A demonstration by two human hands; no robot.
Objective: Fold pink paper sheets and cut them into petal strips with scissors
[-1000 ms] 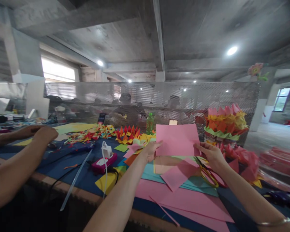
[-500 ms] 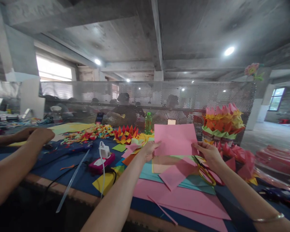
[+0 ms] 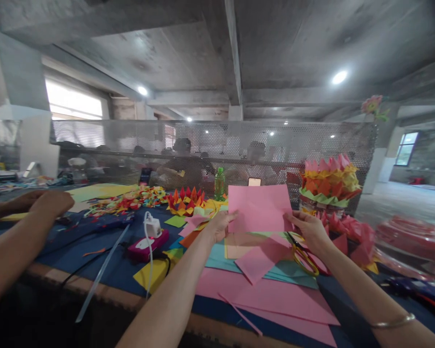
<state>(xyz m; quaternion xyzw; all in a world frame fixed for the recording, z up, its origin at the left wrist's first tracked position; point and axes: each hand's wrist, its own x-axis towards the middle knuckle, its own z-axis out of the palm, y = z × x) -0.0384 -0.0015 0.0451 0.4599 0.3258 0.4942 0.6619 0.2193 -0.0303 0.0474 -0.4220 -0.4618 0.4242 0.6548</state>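
A rectangular sheet of pink paper (image 3: 259,209) is held up over the table between my two hands. My left hand (image 3: 219,226) pinches its left edge, while my right hand (image 3: 306,226) grips the lower right corner. Under it lie a smaller pink piece (image 3: 261,258), teal sheets (image 3: 217,257) and large pink sheets (image 3: 275,299) with a thin pink strip (image 3: 241,314) on top. Yellow-handled scissors (image 3: 306,258) rest just below my right hand, their blades partly hidden.
A purple power strip (image 3: 148,246) with a white charger (image 3: 152,227) sits left of my forearm. A co-worker's hands (image 3: 47,202) are at far left. Folded paper tiers (image 3: 329,181), a plastic jar (image 3: 409,246), a green bottle (image 3: 220,183) and paper scraps (image 3: 126,200) stand around.
The view has turned slightly right, so everything appears shifted a little to the left. Both hands keep the same hold on the pink sheet.
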